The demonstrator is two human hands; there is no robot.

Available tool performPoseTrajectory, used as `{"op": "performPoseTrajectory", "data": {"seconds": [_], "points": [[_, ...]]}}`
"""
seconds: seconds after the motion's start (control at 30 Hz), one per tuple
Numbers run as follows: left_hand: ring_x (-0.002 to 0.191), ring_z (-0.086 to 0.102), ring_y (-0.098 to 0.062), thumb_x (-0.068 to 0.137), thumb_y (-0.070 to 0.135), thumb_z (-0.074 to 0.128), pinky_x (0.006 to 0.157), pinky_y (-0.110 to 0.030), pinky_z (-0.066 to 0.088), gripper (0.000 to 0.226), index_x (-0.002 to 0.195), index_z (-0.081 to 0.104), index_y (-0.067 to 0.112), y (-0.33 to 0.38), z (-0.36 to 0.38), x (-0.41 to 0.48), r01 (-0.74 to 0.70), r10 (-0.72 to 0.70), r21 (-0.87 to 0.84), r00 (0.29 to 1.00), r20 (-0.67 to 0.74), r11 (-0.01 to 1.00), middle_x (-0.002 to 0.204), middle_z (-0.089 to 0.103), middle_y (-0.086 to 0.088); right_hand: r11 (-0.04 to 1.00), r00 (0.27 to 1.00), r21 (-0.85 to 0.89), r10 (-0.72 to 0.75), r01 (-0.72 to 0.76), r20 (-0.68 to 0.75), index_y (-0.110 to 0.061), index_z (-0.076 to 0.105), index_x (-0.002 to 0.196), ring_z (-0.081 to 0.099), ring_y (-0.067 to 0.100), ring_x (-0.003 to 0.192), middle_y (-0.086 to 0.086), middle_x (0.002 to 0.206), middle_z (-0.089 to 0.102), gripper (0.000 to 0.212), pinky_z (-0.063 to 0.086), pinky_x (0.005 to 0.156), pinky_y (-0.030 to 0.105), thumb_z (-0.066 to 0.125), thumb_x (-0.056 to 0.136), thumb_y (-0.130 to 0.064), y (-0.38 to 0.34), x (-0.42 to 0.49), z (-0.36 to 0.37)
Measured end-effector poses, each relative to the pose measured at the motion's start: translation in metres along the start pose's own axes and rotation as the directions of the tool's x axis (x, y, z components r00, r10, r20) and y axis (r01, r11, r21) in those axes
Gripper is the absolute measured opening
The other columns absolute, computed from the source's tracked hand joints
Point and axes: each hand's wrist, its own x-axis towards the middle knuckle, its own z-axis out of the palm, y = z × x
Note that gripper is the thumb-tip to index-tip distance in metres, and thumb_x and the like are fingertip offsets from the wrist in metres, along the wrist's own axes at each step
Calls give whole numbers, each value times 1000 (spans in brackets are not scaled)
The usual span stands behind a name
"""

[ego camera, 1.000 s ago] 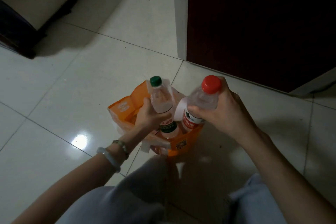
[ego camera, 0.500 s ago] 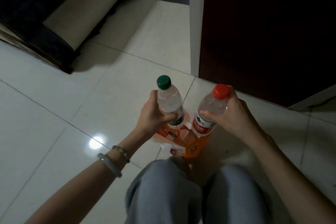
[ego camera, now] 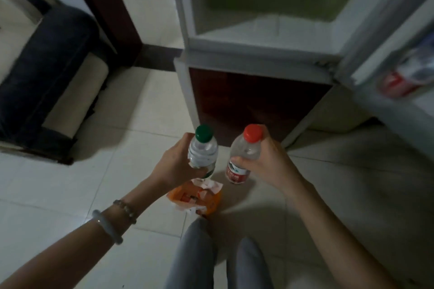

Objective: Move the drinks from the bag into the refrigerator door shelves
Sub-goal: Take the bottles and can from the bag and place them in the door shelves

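The left hand [ego camera: 175,166] has its fingers wrapped round the green-cap bottle [ego camera: 202,149]; the right hand [ego camera: 265,164] grips the red-cap bottle [ego camera: 244,153]; both are up over the orange bag [ego camera: 195,198] on the floor [ego camera: 70,195]; a bottle could slip and fall on the hard tiles; the fridge door shelf [ego camera: 399,77] is open far right; the room is dim.

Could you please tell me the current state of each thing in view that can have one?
Green-capped bottle: capped, upright, held in left hand.
Red-capped bottle: capped, slightly tilted, held in right hand.
Orange bag: open, on floor.
Refrigerator door: open, something red and white on its shelf.
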Motion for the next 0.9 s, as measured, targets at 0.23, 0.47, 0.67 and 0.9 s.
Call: {"op": "performPoseTrajectory", "data": {"seconds": [0.23, 0.47, 0.67, 0.9], "points": [[93, 62, -22, 56, 36, 82, 80, -40, 53, 79, 120, 38, 25, 120, -66, 25, -242, 230, 44, 956, 181, 969, 111, 60, 3, 995, 976, 48, 93, -85, -199, -27, 50, 104, 62, 10, 92, -6, 97, 64, 53, 53, 82, 38, 76, 63, -45, -79, -66, -123], [97, 64, -15, 58, 32, 85, 82, -40, 53, 83, 125, 38, 26, 244, -47, 65, -510, 519, -104, 818, 247, 854, 113, 64, 7, 996, 894, 41, 84, -74, -440, -40, 44, 88, 58, -15, 81, -19, 89, 62, 45, 45, 71, 9, 80, 69, -21, -89, -134, -221], [98, 63, -19, 61, 24, 85, 80, -40, 53, 79, 125, 40, 18, 342, 1, 83, -636, 649, -131, 748, 139, 760, 112, 65, 1, 997, 806, -11, 60, -82, -589, -38, 43, 97, 58, -9, 85, -20, 93, 59, 50, 46, 70, 10, 81, 66, -30, -65, -174, -300], [105, 58, -12, 64, 28, 85, 82, -28, 50, 90, 137, 32, 28, 407, 68, 107, -607, 634, -234, 771, 57, 759, 118, 59, 10, 998, 711, -36, 16, -58, -703, -33, 45, 105, 58, 10, 94, -13, 99, 60, 55, 47, 82, 28, 82, 64, -33, -7, -177, -355]]}}
